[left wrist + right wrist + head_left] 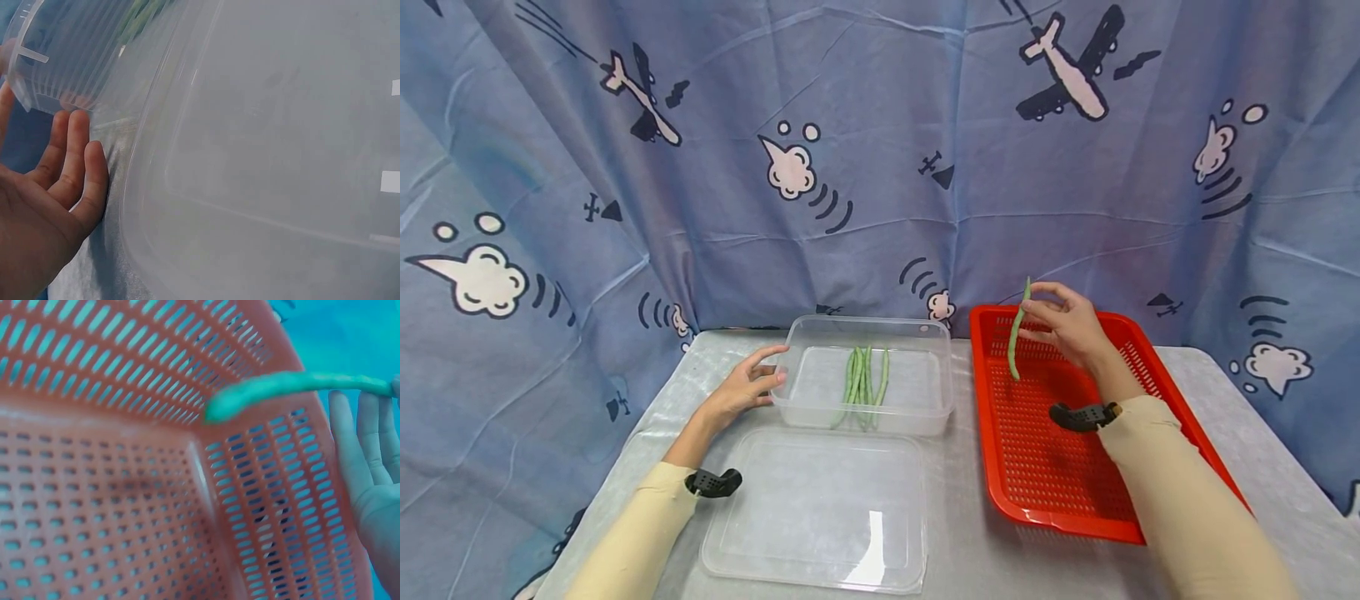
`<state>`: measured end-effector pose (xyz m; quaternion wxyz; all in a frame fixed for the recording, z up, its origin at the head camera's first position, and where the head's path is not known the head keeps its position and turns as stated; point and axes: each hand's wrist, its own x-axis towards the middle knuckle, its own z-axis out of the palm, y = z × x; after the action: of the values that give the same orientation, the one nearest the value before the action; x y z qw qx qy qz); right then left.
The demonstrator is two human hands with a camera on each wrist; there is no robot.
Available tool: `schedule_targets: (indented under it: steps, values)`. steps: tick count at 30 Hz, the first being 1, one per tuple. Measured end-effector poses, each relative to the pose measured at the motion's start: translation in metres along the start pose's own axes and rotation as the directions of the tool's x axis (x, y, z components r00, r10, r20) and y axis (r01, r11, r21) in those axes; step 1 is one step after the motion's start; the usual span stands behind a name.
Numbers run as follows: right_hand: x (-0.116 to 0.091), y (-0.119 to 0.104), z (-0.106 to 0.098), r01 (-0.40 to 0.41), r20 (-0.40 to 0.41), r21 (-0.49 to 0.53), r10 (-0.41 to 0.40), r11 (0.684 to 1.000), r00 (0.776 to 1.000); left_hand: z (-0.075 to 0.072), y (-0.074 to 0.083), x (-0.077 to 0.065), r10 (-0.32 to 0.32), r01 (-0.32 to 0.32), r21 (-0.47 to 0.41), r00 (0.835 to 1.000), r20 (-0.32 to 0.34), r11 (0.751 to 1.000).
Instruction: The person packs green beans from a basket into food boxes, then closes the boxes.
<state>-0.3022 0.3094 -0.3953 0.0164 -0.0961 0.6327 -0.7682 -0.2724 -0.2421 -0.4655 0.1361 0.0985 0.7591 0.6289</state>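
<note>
My right hand pinches one green bean near its upper end, above the back left part of a red plastic basket. In the right wrist view the bean stretches across the basket's corner from the fingertips at the right edge. At the left, my left hand rests its fingers against the left end of a clear plastic container. Several green beans lie side by side in that container. The left wrist view shows relaxed fingers against its outer wall.
A clear flat lid lies on the table right in front of the container. The table has a pale grey cover. Behind it hangs a blue curtain printed with planes and clouds. Each wrist wears a black strap.
</note>
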Motion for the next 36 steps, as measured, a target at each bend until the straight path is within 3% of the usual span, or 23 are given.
schedule_targets:
  steps: [9,17,27,36]
  values:
    - [0.011,-0.015,0.030,0.042,0.022,0.018,-0.042,0.999,0.999,-0.001,-0.003,-0.001,-0.009,0.009,0.020,1.000,-0.009,1.000]
    - [0.026,-0.013,0.065,0.073,0.042,0.026,-0.074,0.997,0.996,0.000,-0.002,-0.001,-0.009,0.009,0.015,1.000,-0.010,1.000]
    - [0.038,-0.001,0.111,0.024,0.084,0.026,-0.026,0.999,0.996,0.002,0.001,-0.001,-0.006,0.006,0.007,1.000,-0.007,1.000]
    - [0.043,0.012,0.150,-0.047,0.095,-0.080,0.054,0.996,0.994,0.001,0.001,0.000,-0.010,0.010,0.008,1.000,-0.009,1.000]
